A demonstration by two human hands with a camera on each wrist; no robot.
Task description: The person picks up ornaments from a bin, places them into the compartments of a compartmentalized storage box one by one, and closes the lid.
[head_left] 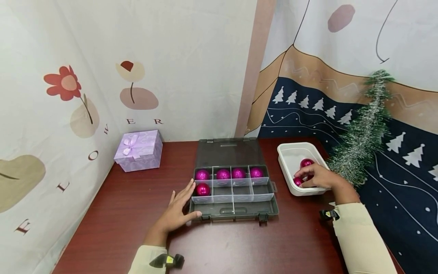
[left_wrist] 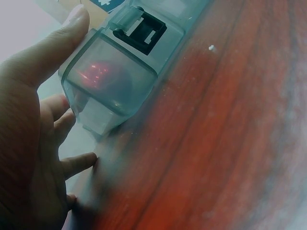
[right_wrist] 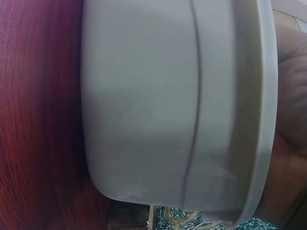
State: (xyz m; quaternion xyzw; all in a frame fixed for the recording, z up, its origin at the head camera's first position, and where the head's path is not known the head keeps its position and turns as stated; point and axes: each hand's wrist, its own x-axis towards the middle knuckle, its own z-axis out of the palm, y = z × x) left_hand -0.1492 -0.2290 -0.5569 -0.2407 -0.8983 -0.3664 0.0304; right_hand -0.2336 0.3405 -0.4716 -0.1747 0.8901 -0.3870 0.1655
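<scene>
A dark translucent compartment box (head_left: 236,218) lies with its lid (head_left: 229,152) folded back. Glittery magenta balls (head_left: 223,174) fill the far row of compartments, and a shiny magenta ball (head_left: 203,189) sits in the leftmost middle one. My left hand (head_left: 178,211) rests against the box's left side, fingers extended; in the left wrist view the thumb lies along its corner. Inside a white tub (head_left: 285,161), my right hand (head_left: 316,177) pinches a magenta ball (head_left: 298,181) between thumb and fingers. Another ball (head_left: 306,163) lies beside it; the hand partly covers one more.
A lilac gift box (head_left: 138,151) with a bow stands at the back left of the brown table (head_left: 137,209). A small tinsel tree (head_left: 362,133) stands behind the tub on the right. Printed cloth walls enclose the back and sides.
</scene>
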